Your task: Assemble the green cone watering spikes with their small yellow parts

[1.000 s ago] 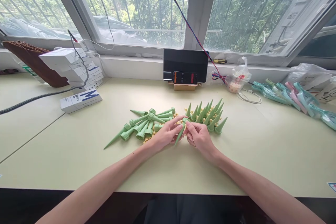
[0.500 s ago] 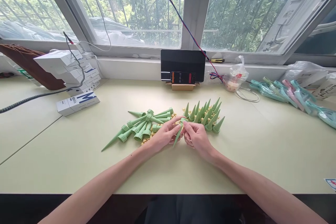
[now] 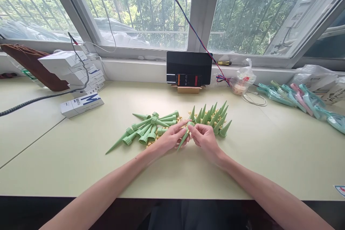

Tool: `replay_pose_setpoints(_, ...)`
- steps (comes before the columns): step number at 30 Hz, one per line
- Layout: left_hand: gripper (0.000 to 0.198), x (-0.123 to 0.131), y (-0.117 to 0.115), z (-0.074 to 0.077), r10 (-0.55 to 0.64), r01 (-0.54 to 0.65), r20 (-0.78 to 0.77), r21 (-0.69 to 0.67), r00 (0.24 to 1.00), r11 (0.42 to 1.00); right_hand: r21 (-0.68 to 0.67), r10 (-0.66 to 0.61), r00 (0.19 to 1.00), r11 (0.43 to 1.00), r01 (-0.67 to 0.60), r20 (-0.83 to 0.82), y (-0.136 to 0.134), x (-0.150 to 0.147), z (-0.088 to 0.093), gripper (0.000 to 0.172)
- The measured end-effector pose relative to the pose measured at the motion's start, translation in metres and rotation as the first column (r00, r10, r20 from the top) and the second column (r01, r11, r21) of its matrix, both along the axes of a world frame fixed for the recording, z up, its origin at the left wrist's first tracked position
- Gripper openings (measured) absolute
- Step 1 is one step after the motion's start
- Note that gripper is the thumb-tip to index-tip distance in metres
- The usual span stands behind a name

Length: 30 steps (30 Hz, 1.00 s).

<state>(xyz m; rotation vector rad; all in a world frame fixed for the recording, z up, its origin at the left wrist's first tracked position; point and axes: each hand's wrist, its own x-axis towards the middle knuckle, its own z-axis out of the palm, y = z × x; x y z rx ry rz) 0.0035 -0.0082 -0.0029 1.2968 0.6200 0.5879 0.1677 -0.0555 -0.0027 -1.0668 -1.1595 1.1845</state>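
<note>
A green plastic watering spike [image 3: 183, 140] lies in my left hand [image 3: 172, 137], its point slanting down toward me. The fingers of that hand are closed around it near the wide end. My right hand [image 3: 207, 139] pinches at the same wide end with thumb and forefinger; a bit of yellow shows there, too small to make out fully. Left of my hands is a loose pile of green spikes [image 3: 145, 131] lying on their sides, with small yellow pieces [image 3: 148, 145] among them. To the right, several spikes [image 3: 212, 115] stand point up in rows, yellow pieces at their bases.
A phone [image 3: 188, 80] showing a running timer leans on a small cardboard stand before a black panel [image 3: 175, 63]. White boxes [image 3: 82, 105] and a dark cable are at the left. A bagged cup [image 3: 242, 81] and teal and pink straps [image 3: 304, 97] lie at the right.
My right fingers have shifted slightly at the spike's wide end, and more of the spike shows now. The whole view has moved a little; the piles look the same.
</note>
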Motion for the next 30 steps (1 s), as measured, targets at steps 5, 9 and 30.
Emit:
replay_pose_setpoints(5,0.066,0.0,0.0,-0.001,-0.012,0.012,-0.001,-0.001,1.0,1.0,0.001,0.003,1.0,1.0,-0.003,0.015,0.0,0.0,-0.001,0.048)
replay_pose_setpoints(9,0.064,0.0,0.0,0.002,0.009,-0.009,-0.016,0.012,1.0,1.0,0.011,0.0,1.0,1.0,0.0,0.025,-0.001,0.0,-0.002,0.047)
replay_pose_setpoints(30,0.018,-0.006,0.002,0.006,0.49,-0.037,-0.383,0.758,0.783,0.651,0.207,-0.261,0.938,0.954,0.215,0.229,0.002,0.003,-0.005,0.045)
